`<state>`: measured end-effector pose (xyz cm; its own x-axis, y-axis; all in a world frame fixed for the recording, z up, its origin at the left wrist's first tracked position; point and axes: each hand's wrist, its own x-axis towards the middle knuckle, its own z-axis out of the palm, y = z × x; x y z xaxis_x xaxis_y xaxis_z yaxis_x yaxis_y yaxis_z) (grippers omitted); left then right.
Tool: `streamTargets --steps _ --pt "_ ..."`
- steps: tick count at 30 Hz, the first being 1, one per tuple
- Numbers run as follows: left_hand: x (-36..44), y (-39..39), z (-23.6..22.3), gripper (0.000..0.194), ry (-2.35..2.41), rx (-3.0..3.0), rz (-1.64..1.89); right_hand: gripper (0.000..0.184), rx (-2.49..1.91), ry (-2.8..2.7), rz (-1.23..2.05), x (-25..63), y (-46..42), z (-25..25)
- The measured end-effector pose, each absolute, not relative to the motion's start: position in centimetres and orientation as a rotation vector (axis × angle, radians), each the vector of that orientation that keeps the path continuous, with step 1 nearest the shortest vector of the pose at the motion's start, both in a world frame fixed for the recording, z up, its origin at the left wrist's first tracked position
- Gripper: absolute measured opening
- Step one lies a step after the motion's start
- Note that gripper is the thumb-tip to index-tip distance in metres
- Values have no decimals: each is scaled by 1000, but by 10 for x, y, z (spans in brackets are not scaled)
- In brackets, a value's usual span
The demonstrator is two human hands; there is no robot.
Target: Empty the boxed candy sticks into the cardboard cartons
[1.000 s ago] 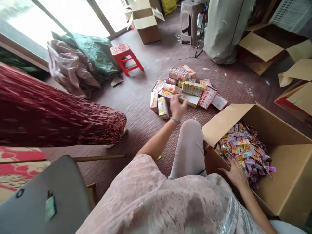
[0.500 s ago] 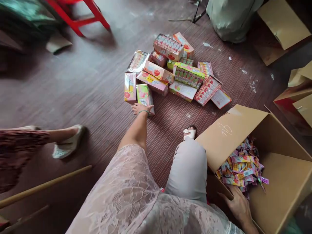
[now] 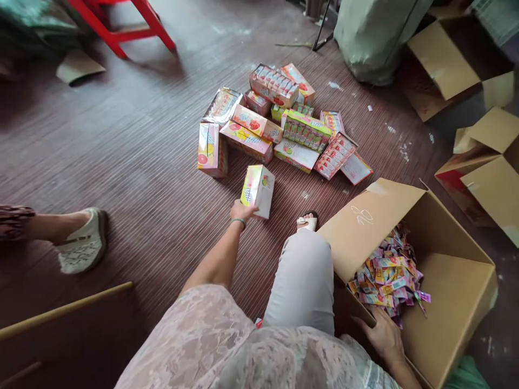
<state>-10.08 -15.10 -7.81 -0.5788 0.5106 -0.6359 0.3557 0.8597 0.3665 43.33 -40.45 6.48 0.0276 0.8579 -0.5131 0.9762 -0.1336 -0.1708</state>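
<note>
My left hand (image 3: 244, 210) grips the near end of a small white, yellow-green and pink candy box (image 3: 265, 189), apart from the pile and tilted. My right hand (image 3: 385, 332) lies over the near edge of a large open cardboard box (image 3: 450, 302), thumb outside and fingers over the rim, fingertips partly hidden. Inside that box is a heap of small wrapped candy packets (image 3: 391, 275). Beyond my left hand, several printed candy boxes lie piled on the floor, among them a pink and yellow box (image 3: 248, 143) and a green box with a packed open front (image 3: 306, 129).
A red stool (image 3: 133, 35) stands at the far left. A large pale sack (image 3: 373, 40) and open cardboard cartons (image 3: 492, 167) are at the right. Another person's shoe (image 3: 83, 243) and a wooden stick (image 3: 68, 310) are on the left.
My left hand has closed on the green-and-pink candy box and drawn it from the pile toward me and to the right. The right hand stays at the carton's edge.
</note>
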Motion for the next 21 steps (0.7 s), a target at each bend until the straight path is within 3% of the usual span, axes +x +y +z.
streamTargets --steps 4,7,11,15,18,21 --pt "-91 -133 -28 34 2176 730 349 62 2080 1816 -805 430 -401 62" --pt "-75 -106 33 30 2121 877 441 69 2129 1871 -737 431 -404 47" --pt "-30 -92 133 49 2007 1270 644 78 2382 2212 -658 428 -398 35" --pt "45 -128 206 76 1656 1878 790 59 2654 2758 -37 414 -375 87" --pt "108 -185 212 78 1291 2150 657 56 2426 3047 342 409 -363 143" --pt "156 -243 180 70 1034 2218 315 57 2043 3091 234 412 -369 160"
